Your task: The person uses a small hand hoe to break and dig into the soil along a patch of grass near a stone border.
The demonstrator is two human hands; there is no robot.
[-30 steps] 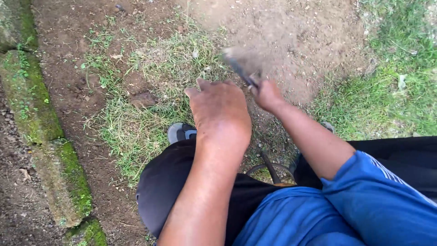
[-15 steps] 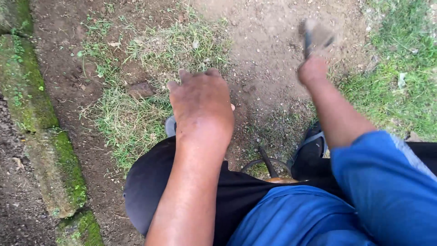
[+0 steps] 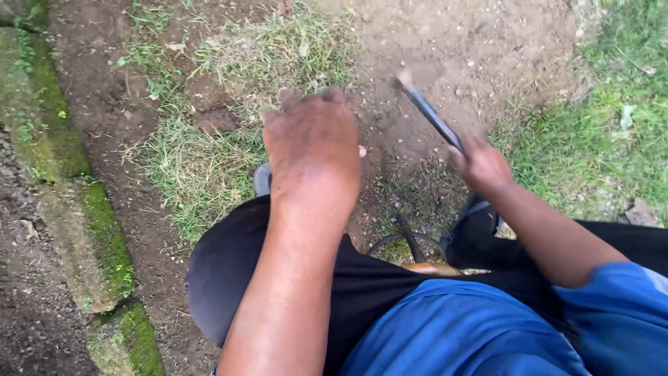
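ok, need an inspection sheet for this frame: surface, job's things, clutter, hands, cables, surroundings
Surface: bare brown soil with patchy short grass.
Job's things: thin dark metal blade tool, tilted, its blurred tip just over the soil.
Clutter: small dark stone in the grass; dark curved strap by the legs.
Hands: right hand shut on the tool's lower end; left hand seen from the back, over the black-trousered knee; what is under its palm is hidden.
Cables: nothing seen.
Surroundings: mossy concrete kerb along the left edge; denser green grass at right.
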